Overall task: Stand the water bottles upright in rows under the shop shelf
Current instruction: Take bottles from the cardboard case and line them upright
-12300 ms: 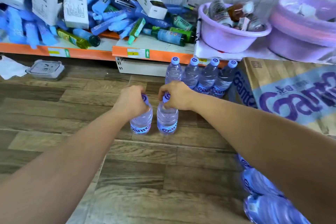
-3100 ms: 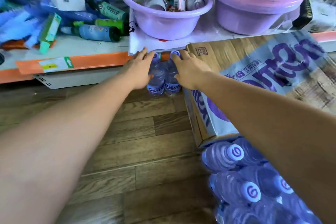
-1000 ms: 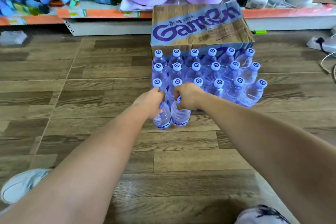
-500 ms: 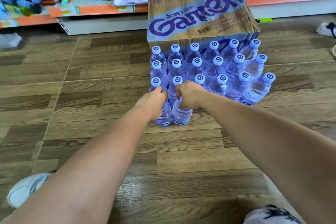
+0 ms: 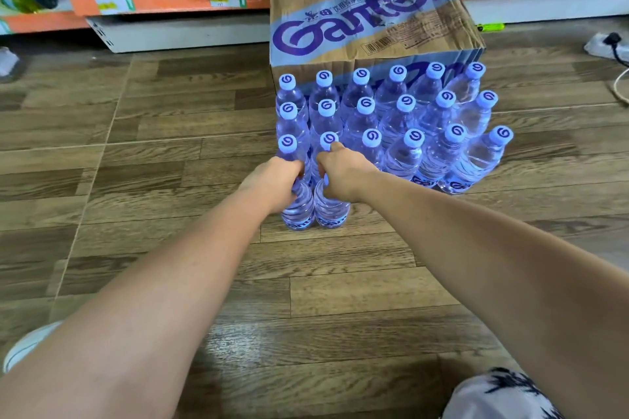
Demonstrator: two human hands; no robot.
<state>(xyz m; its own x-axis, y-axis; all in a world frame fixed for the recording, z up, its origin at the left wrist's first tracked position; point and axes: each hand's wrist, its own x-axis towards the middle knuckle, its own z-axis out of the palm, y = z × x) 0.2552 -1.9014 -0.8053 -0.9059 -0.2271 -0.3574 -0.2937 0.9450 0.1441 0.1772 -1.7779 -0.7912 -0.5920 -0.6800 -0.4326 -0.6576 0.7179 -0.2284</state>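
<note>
Head view: left hand [image 5: 272,180] grasps the left bottle [image 5: 299,211] by its neck, right hand [image 5: 343,173] the right bottle [image 5: 331,211], both upright on the floor [image 5: 170,146]. Just beyond the hands stand eighteen bottles [image 5: 401,119], three rows of six, before one cardboard box [image 5: 367,20], contents hidden.

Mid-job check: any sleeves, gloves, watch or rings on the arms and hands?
None visible. The left hand and right hand are ungloved, with no rings or watch showing, and both forearms are sleeveless to the frame edge. Other wear in view: black-and-white patterned fabric at lower right, a white shoe at lower left.
</note>
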